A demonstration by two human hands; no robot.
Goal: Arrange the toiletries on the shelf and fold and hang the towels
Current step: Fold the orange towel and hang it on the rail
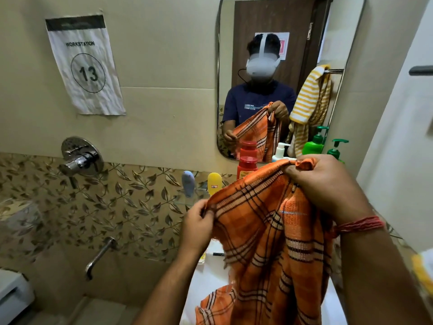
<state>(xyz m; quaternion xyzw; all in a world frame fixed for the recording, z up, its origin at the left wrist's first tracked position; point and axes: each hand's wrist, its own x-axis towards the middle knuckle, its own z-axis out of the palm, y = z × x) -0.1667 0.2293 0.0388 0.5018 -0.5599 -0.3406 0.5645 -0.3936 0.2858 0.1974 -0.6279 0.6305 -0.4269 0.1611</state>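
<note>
The orange checked towel [269,242] is held up in front of the mirror [276,43], stretched along its top edge between two hands. One corner is pinched by the fingers [206,213] of the left hand [196,228]; the other is bunched and gripped inside the curled right hand [325,184], which is raised higher. The rest of the cloth hangs slack and twisted below.

Several risks can be judged from this. The left-hand pinch is taken on very little fabric, so the corner could be lost if the towel is shaken or pulled taut. With the edge held slanted and the lower part rucked, an uneven fold is likely unless the corners are levelled first. The red bottle [247,166] and the yellow bottle [214,182] stand on the glass shelf [185,199] just behind the cloth, and could be swept over by a swing forward.
</note>
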